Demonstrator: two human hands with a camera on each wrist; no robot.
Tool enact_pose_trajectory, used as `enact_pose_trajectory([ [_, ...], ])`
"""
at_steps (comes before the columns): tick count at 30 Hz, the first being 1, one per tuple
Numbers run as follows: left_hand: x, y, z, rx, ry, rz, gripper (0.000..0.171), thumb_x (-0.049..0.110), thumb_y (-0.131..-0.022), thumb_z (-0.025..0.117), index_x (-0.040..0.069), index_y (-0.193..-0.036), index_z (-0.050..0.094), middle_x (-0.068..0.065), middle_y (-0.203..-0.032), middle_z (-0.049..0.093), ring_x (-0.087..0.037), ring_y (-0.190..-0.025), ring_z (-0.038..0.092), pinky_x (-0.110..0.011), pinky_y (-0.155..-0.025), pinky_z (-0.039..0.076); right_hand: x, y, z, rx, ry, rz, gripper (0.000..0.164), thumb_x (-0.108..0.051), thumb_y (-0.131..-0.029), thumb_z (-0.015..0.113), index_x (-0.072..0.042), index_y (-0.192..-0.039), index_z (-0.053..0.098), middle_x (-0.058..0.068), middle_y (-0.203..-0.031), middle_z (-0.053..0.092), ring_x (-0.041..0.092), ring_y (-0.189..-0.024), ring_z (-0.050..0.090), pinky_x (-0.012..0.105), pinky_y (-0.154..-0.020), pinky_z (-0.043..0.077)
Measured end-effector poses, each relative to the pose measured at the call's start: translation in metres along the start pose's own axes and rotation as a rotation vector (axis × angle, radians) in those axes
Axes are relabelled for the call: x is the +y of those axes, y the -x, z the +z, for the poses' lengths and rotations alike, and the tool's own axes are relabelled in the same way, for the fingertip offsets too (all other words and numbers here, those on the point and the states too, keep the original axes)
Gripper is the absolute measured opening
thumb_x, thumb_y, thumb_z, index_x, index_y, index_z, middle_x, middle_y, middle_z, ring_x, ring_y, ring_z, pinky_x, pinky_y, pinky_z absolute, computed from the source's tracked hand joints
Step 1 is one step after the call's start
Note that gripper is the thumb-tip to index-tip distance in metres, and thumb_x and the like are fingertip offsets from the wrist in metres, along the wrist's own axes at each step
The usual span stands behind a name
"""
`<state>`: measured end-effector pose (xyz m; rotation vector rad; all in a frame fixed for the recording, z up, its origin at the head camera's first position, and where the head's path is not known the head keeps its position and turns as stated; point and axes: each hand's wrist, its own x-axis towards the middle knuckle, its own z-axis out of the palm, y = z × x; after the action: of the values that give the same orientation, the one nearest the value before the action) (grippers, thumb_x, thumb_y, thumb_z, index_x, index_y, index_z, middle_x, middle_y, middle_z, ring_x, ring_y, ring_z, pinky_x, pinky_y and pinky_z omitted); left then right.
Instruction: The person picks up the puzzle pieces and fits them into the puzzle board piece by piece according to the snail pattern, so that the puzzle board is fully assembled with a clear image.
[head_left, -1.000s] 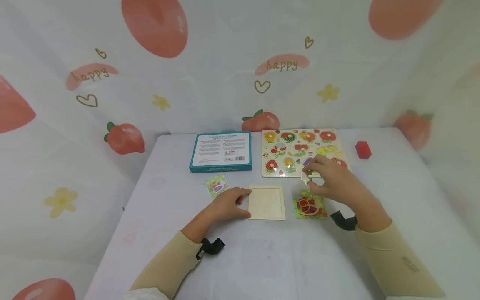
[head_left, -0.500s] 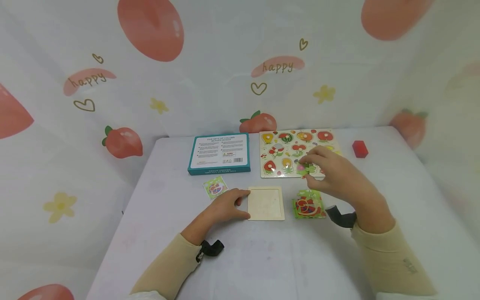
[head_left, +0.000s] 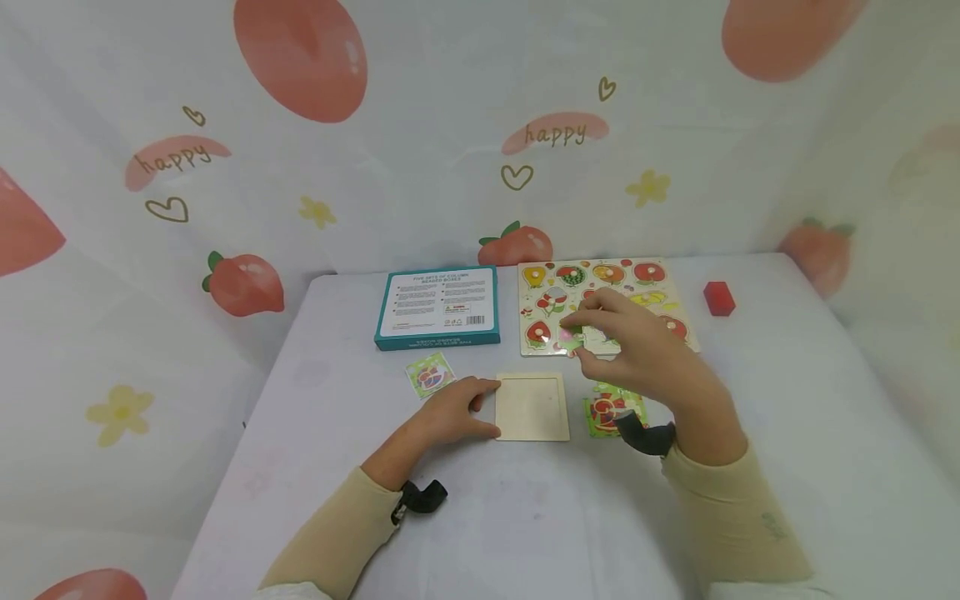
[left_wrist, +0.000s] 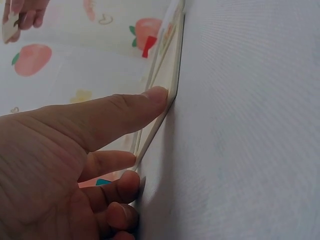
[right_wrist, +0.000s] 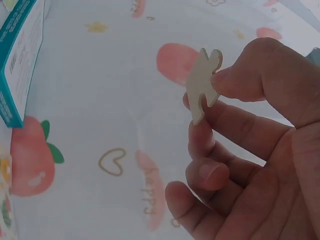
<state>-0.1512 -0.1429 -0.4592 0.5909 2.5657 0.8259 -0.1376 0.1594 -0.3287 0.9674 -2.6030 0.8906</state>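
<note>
My right hand [head_left: 637,346] pinches a small jigsaw puzzle piece [head_left: 570,339], green and pink on its printed face, raised over the table. In the right wrist view the pale wooden back of the puzzle piece [right_wrist: 201,80] shows between thumb and fingers. My left hand [head_left: 452,410] touches the left edge of a square wooden puzzle tray [head_left: 531,408], index finger at the upper corner and thumb at the lower one. The tray's recess is bare wood. Green and red puzzle pieces [head_left: 602,410] lie right of the tray, partly hidden by the right wrist's black camera mount.
A small square picture card [head_left: 431,375] lies behind the left hand. Farther back are a teal-edged box [head_left: 438,307] and a fruit knob puzzle board [head_left: 540,287], partly covered by the right hand. A red block [head_left: 719,298] sits at the back right.
My right hand has moved left with the puzzle piece, from above the loose pieces to nearer the tray's far side, turning the piece on the way. The left hand keeps its place.
</note>
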Motion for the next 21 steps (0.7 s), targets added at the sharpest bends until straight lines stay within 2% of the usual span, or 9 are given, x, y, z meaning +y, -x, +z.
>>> enact_pose_trajectory([
  [8, -0.001, 0.0, -0.001, -0.002, -0.004, 0.015, 0.074, 0.03, -0.08, 0.09, 0.008, -0.144, 0.058, -0.001, -0.085, 0.048, -0.014, -0.079, 0.046, -0.03, -0.067, 0.036, 0.001, -0.011, 0.02, 0.002, -0.091, -0.1, 0.032, -0.006, -0.087, 0.075, -0.007, -0.118, 0.076, 0.003, -0.107, 0.056, 0.016, -0.094, 0.054, 0.033, -0.075, 0.05],
  [13, -0.001, 0.0, -0.001, -0.006, -0.001, 0.013, 0.074, 0.03, -0.081, 0.089, 0.008, -0.145, 0.058, -0.002, -0.085, 0.048, -0.015, -0.079, 0.046, -0.031, -0.067, 0.036, -0.001, -0.016, 0.03, -0.007, -0.1, -0.089, 0.03, -0.005, -0.089, 0.075, -0.008, -0.119, 0.075, 0.003, -0.106, 0.053, 0.018, -0.092, 0.053, 0.032, -0.073, 0.05],
  [21, -0.001, 0.001, -0.001, 0.004, -0.014, 0.033, 0.073, 0.031, -0.081, 0.088, 0.008, -0.144, 0.058, -0.001, -0.085, 0.048, -0.014, -0.079, 0.046, -0.031, -0.067, 0.036, -0.007, -0.023, 0.05, -0.027, -0.077, -0.097, 0.033, -0.006, -0.087, 0.079, -0.004, -0.12, 0.075, 0.006, -0.108, 0.059, 0.018, -0.088, 0.058, 0.031, -0.073, 0.051],
])
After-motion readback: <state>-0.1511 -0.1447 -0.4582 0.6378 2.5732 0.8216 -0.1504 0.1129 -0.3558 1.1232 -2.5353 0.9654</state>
